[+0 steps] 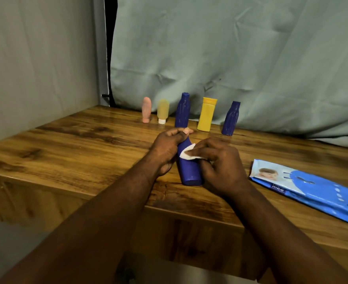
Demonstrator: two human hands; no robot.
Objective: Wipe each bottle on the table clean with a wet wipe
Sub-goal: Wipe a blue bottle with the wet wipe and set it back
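Note:
My left hand point(168, 148) grips the upper part of a dark blue bottle point(189, 171), which is tilted with its base toward me above the wooden table point(87, 144). My right hand point(218, 165) pinches a folded white wet wipe point(187, 153) and presses it against the bottle's side. Along the back of the table stand a pink bottle point(146, 109), a tan bottle point(163, 111) on its white cap, a tall blue bottle point(183, 111), a yellow bottle point(206, 113) and a second blue bottle point(231, 118).
A blue pack of wet wipes point(308, 189) lies flat at the right of the table. A grey-green cloth point(230, 58) hangs behind the bottles and a grey wall point(35, 58) closes the left side. The table's front edge runs just under my forearms.

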